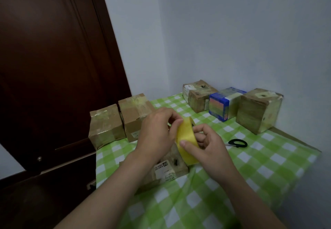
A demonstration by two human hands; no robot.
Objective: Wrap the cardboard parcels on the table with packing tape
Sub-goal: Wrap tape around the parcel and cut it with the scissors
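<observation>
1. White walls [232,31] and a dark brown door [44,67] frame a corner table under a green-and-white checked cloth [268,166].
2. Both hands hold a roll of yellow packing tape [186,139] on edge over a labelled cardboard parcel [172,168] near the table's front; whether roll and parcel touch cannot be told.
3. Over the roll's upper rim, the left hand [157,132] curls its fingers.
4. On the roll's outer face, the right hand [209,144] presses its thumb, with its other fingers curled at the roll's right side.
5. By the door, a near taped parcel [105,126] sits just beside a far taped parcel [134,116].
6. Along the back stand a torn brown box [198,96], a blue box [223,103] and a brown cube box [258,110].
7. Right of the hands, black-handled scissors [238,143] lie on the cloth.
</observation>
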